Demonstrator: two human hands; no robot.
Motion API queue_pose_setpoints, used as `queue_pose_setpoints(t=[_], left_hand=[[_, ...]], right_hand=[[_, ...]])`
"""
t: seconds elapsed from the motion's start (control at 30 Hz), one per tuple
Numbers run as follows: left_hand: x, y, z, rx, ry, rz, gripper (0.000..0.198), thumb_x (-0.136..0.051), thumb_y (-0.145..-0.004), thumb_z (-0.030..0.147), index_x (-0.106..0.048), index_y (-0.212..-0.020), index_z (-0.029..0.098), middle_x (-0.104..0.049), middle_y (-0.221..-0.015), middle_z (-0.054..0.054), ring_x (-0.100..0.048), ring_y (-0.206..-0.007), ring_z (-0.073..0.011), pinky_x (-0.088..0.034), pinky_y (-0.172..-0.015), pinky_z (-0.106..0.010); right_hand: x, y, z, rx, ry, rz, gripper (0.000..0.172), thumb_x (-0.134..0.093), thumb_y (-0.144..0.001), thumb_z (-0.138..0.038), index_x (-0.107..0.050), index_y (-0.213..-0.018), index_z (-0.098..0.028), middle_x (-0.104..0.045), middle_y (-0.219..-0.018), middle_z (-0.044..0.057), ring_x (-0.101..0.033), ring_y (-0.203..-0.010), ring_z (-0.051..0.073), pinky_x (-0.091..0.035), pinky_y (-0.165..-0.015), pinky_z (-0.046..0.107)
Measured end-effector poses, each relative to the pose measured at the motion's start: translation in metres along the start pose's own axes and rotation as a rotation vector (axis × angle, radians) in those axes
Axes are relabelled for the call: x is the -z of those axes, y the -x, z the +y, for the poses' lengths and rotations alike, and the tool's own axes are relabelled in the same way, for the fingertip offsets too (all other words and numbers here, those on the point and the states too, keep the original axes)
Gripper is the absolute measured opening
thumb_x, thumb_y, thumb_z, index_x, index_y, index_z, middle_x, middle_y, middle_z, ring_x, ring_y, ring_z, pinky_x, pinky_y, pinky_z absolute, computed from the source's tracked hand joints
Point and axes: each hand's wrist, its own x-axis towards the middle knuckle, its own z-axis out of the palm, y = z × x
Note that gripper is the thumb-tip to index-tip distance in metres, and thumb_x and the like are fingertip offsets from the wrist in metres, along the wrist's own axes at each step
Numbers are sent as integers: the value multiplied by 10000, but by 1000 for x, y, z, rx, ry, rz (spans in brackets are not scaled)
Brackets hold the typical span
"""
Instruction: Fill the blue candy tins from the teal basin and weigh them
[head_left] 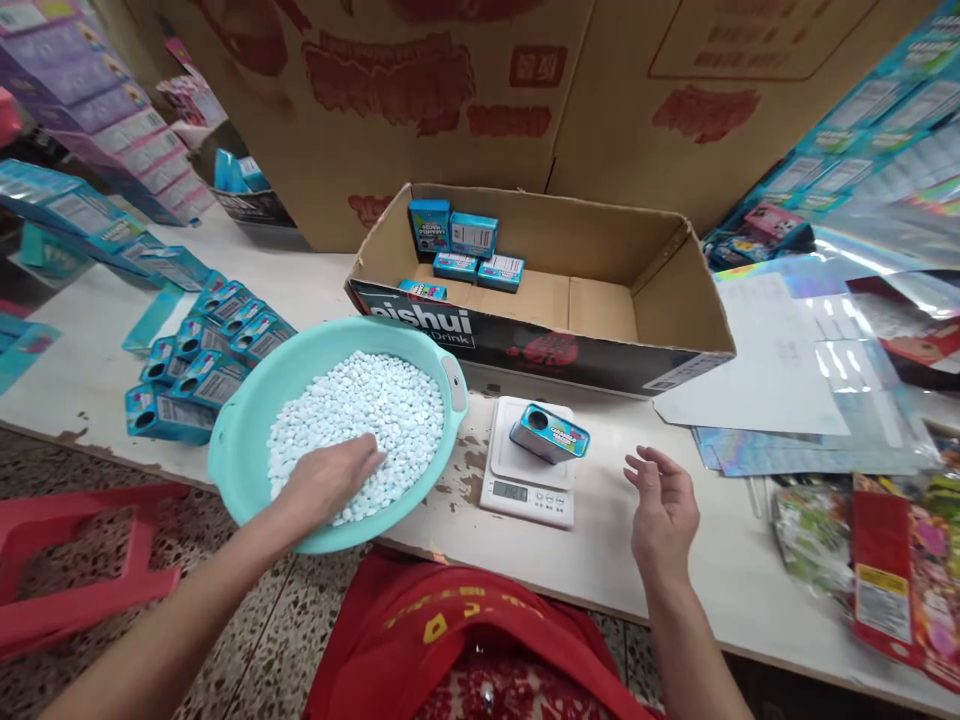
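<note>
My left hand (330, 478) reaches into a mint-green basin (238, 440) of small white candies (390, 400). Its fingers are curled together on the candies, and the fingertips are partly hidden. A white digital scale (528, 503) stands right of the basin; its display is lit, but I cannot read it surely. On the scale's plate rests a blue candy box (551, 437) with a round dark hole in its end. My right hand (664, 505) hovers over the table to the right of the scale, apart from it. Its fingers are loosely bent and apart, holding nothing.
Behind the scale sits an open cardboard box (600, 350) with several blue boxes at its left. More blue boxes (210, 370) cluster left of the basin. Paper and plastic sheets (780, 360) and coloured pouches (885, 580) lie right. A red stool (82, 540) stands at lower left.
</note>
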Motion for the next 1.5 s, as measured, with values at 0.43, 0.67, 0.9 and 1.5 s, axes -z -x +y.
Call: queue_pose_setpoints(t=[0.43, 0.67, 0.9, 1.5], left_hand=[[31, 4, -15, 523, 1925, 418, 330, -425, -940, 299, -482, -643, 166, -426, -515, 21, -354, -369, -57, -250, -315, -144], [31, 6, 0, 489, 2022, 412, 514, -260, -1025, 339, -451, -583, 159, -335, -442, 46, -295, -294, -52, -193, -260, -142], [22, 4, 8, 523, 2105, 338, 394, -248, -1006, 154, -533, -734, 131, -478, -587, 0, -393, -369, -38, -248, -292, -95], [28, 15, 13, 431, 2168, 305, 501, -237, -1023, 322, -477, -619, 149, -329, -484, 44, -312, -312, -51, -232, -252, -136]], right_hand=[[-9, 1, -1, 30, -10, -30, 398, -662, -785, -516, -639, -980, -170, -667, -977, 77, -641, -863, 201, -506, -831, 424], [-29, 10, -5, 204, -96, -292, 463, -646, -792, -532, -586, -1103, -195, -630, -1080, 106, -620, -981, 253, -519, -825, 439], [-54, 10, -13, 263, -95, -389, 537, -726, -746, -448, -534, -1187, -209, -579, -1195, 117, -566, -1101, 269, -472, -907, 436], [-52, 6, -11, 326, -95, -348, 525, -634, -794, -542, -542, -1171, -189, -596, -1174, 133, -563, -1096, 278, -444, -899, 450]])
